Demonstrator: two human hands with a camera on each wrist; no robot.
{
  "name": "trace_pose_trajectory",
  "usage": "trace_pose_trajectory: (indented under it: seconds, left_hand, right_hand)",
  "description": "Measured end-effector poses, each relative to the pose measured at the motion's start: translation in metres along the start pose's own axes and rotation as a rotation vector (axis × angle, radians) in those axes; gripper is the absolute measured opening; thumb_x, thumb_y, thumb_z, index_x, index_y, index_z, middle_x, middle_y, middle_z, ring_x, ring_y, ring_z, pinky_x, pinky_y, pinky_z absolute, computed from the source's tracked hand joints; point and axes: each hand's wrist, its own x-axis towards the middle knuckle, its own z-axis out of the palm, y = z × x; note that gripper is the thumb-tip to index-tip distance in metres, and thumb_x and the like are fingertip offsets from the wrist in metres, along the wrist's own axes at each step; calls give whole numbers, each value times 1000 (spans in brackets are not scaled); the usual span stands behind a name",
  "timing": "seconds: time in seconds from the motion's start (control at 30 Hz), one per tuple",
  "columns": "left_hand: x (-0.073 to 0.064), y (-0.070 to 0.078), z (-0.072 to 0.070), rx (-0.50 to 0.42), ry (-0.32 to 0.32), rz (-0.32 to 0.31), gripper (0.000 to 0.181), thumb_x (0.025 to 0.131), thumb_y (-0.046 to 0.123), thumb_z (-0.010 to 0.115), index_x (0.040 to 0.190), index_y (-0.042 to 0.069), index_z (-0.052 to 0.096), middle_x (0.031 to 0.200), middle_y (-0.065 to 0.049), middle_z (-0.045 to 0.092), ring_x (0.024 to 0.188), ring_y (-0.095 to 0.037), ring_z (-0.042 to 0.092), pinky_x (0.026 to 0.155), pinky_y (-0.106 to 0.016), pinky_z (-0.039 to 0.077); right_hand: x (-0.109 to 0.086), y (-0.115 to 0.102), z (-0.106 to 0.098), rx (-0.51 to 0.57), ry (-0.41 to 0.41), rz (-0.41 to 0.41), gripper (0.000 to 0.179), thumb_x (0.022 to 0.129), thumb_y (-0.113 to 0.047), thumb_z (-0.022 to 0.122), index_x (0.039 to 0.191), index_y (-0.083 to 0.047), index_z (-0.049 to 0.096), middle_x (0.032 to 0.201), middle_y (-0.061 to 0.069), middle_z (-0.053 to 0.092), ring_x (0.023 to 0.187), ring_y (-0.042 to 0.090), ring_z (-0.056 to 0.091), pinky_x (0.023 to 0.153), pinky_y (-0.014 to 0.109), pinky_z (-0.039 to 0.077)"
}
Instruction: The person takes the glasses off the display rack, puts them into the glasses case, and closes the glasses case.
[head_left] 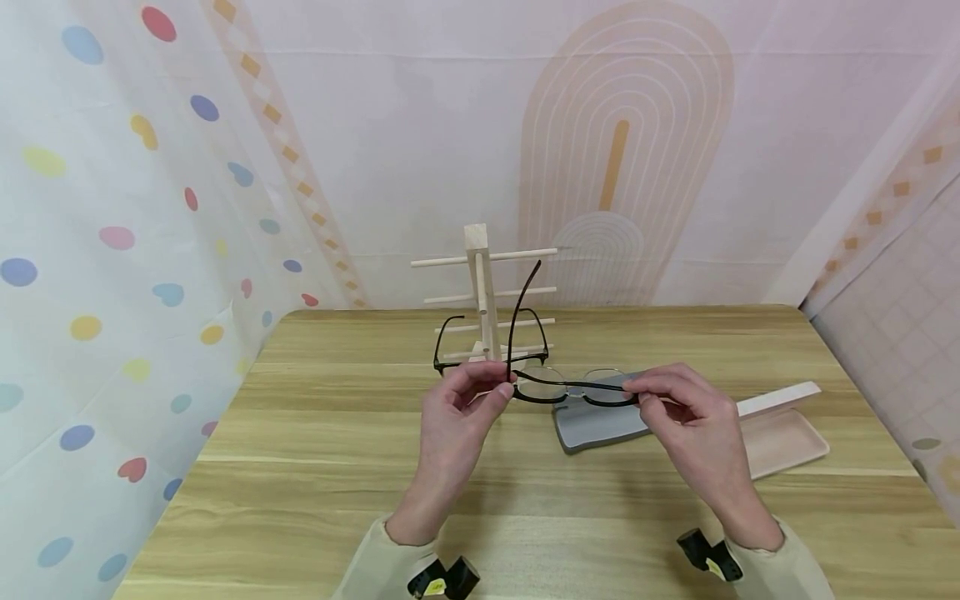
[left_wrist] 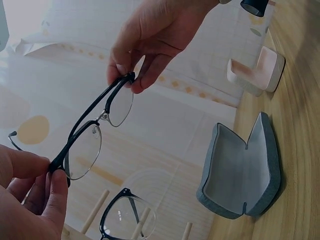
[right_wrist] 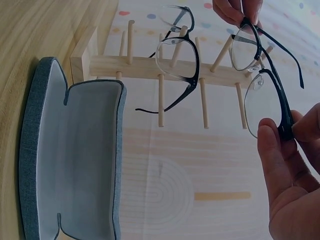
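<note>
Both hands hold a pair of black half-rim glasses above the table. My left hand pinches one hinge corner between thumb and fingers. The opposite corner is pinched by my right hand. From the left corner one temple arm points up and away, while the other lies folded across behind the lenses, as the left wrist view also shows. Beyond the hands, a second pair of black glasses rests on pegs of a wooden stand.
Behind the held glasses, a grey glasses case lies open on the wooden table. Right of it, partly behind my right hand, is an open pale pink case. A patterned curtain hangs behind the table.
</note>
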Motion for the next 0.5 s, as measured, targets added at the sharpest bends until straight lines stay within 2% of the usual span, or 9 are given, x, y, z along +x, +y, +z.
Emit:
trace_pose_trajectory:
  seconds: [0.27, 0.5]
  left_hand:
    - [-1, 0, 0, 29, 9, 31, 18, 91, -7, 72, 108, -4, 72, 105, -18, 74, 93, -18, 71, 81, -26, 60]
    - [-2, -1, -1, 67, 7, 33, 17, 91, -6, 72, 107, -2, 73, 105, -16, 74, 92, -19, 71, 80, -26, 59]
  right_hand:
    - [0, 0, 0, 4, -2, -4, 34, 88, 16, 62, 96, -10, 81, 97, 1, 74, 85, 8, 68, 72, 13, 54]
    - [-1, 0, 1, -2, -1, -21, 34, 87, 16, 62, 95, -10, 81, 98, 1, 74, 85, 8, 68, 71, 12, 54]
